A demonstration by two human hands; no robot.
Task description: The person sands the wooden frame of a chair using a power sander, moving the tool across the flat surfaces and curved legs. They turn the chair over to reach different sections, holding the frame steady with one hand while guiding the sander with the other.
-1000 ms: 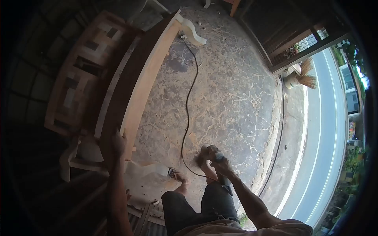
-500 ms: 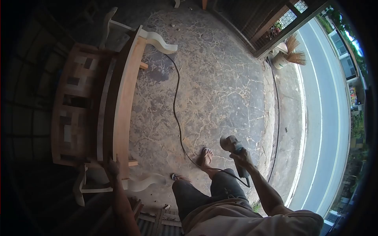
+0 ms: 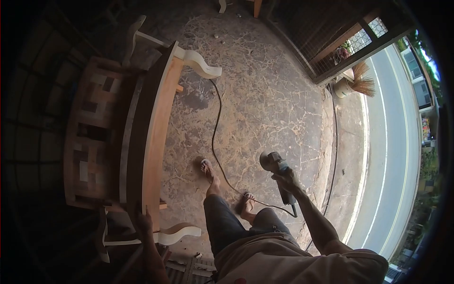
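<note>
An angle grinder [image 3: 279,171] with a round disc at its head is in my right hand [image 3: 287,181], its fingers wrapped round the body. A dark cord [image 3: 215,137] runs from the tool's rear end across the floor. My left hand [image 3: 144,220] lies on the near end of a wooden bench [image 3: 158,118], at the edge of its long front board. The fingers of that hand are partly in shadow, and its grip on the edge is hard to make out. Pale curved legs [image 3: 202,64] stick out at both ends of the bench, and its patterned backrest [image 3: 90,137] is at the left.
Cracked concrete floor [image 3: 255,113] lies in front of the bench. At the upper right a bucket [image 3: 341,88] holding brooms stands beside a mesh-panelled wooden frame [image 3: 326,47]. A black cable [image 3: 335,142] runs along the floor's edge, and a road [image 3: 392,142] lies beyond.
My left foot has stepped forward toward the bench. The grinder in my right hand has shifted slightly up and left in view. My left hand has moved slightly down with the bench's end.
</note>
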